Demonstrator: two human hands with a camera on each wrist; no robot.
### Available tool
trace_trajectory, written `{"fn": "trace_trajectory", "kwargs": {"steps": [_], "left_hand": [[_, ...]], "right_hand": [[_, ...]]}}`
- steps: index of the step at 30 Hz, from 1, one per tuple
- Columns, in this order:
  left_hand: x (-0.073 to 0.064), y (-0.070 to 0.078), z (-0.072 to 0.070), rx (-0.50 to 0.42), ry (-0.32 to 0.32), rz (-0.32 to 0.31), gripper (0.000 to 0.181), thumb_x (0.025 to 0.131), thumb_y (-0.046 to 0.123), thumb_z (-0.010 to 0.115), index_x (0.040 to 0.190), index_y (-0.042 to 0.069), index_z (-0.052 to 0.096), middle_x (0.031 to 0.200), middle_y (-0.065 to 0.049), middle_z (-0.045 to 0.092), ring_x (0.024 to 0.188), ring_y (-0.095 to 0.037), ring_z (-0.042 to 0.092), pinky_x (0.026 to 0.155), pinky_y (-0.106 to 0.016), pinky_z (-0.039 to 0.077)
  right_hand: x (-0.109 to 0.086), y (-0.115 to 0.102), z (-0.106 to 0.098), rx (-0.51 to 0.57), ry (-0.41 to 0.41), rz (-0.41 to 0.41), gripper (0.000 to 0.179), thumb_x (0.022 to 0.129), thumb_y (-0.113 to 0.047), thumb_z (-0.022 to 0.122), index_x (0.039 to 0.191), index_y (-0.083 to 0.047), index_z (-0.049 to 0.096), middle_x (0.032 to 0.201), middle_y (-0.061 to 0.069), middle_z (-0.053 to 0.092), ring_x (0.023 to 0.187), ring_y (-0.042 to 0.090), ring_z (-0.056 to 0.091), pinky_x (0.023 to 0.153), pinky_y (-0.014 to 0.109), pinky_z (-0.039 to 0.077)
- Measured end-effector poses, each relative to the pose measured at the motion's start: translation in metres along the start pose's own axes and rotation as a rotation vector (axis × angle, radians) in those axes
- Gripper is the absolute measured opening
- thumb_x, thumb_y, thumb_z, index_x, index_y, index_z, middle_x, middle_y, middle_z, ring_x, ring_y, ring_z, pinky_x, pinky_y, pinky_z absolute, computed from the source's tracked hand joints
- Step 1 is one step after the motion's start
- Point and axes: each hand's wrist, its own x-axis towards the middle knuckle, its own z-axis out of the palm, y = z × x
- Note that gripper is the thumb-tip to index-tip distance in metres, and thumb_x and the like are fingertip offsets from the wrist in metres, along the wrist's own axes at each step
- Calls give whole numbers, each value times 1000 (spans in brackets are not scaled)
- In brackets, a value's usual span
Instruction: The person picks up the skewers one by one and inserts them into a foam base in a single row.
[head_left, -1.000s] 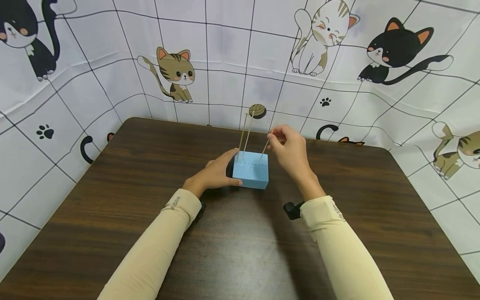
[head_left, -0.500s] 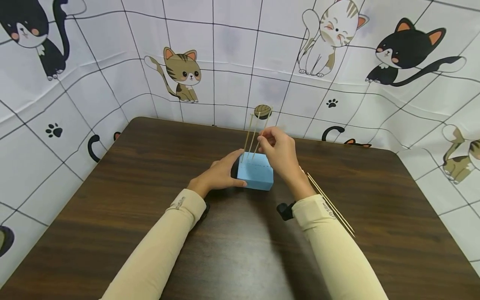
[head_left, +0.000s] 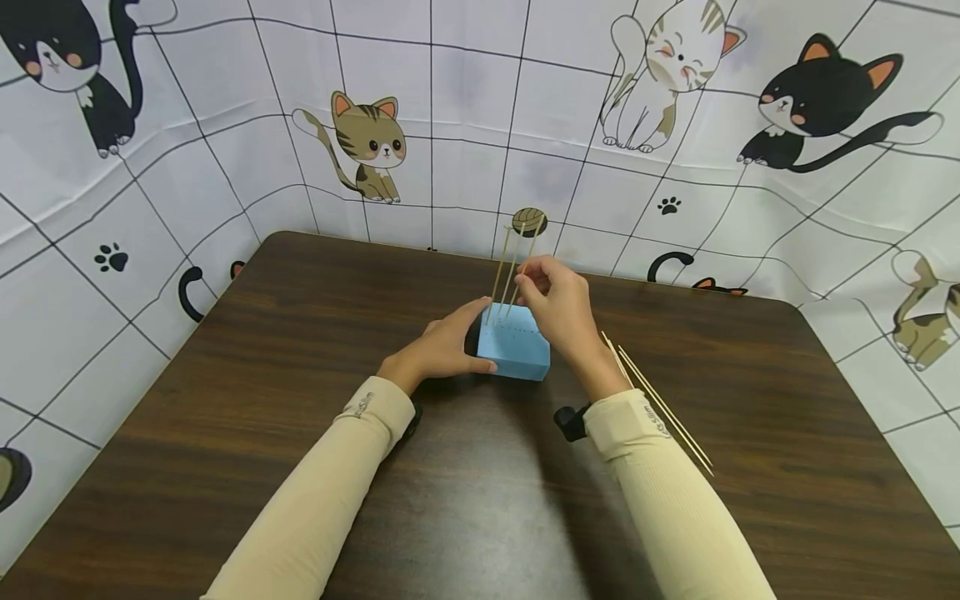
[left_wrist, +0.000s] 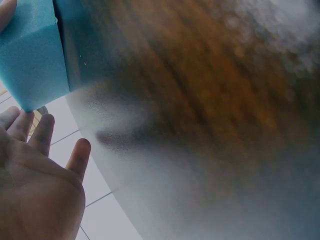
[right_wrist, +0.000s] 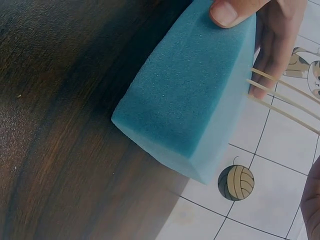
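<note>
A light-blue foam block (head_left: pixel 513 343) with a row of small holes along its top sits on the table. My left hand (head_left: pixel 438 348) grips its left end, the thumb on the near face and the fingers reaching behind. Two thin wooden skewers (head_left: pixel 498 275) stand upright in the top near that end. Just right of them, my right hand (head_left: pixel 562 307) pinches a third skewer (head_left: pixel 536 237) between thumb and fingers. In the right wrist view three skewers (right_wrist: pixel 287 99) meet the block's top face. Whether the pinched tip is inside a hole, I cannot tell.
Several loose skewers (head_left: pixel 667 412) lie on the dark wood table (head_left: pixel 300 400), right of and partly under my right forearm. A white cat-print cloth (head_left: pixel 465 108) hangs behind the table's far edge.
My right hand has moved the pinched skewer left along the block, from its right part to beside the two standing skewers. The loose skewers have come into sight. My left hand keeps its hold.
</note>
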Motion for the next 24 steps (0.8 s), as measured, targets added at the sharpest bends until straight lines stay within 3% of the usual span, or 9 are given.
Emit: {"fn": "trace_trajectory", "kwargs": {"steps": [14, 24], "left_hand": [[0, 1, -1, 8, -17, -15, 103, 83, 42, 77, 161, 18, 13, 166, -4, 16, 150, -26, 22, 115, -60, 20], [-1, 1, -1, 2, -20, -14, 103, 83, 42, 78, 161, 17, 13, 166, -4, 16, 150, -27, 23, 115, -61, 19]], "right_hand": [[-4, 8, 5, -34, -62, 16, 13, 99, -11, 60, 104, -1, 67, 92, 13, 70, 77, 29, 69, 66, 33, 51], [-3, 9, 7, -49, -59, 12, 14, 99, -12, 61, 104, -1, 66, 88, 10, 69, 76, 24, 68, 65, 32, 50]]}}
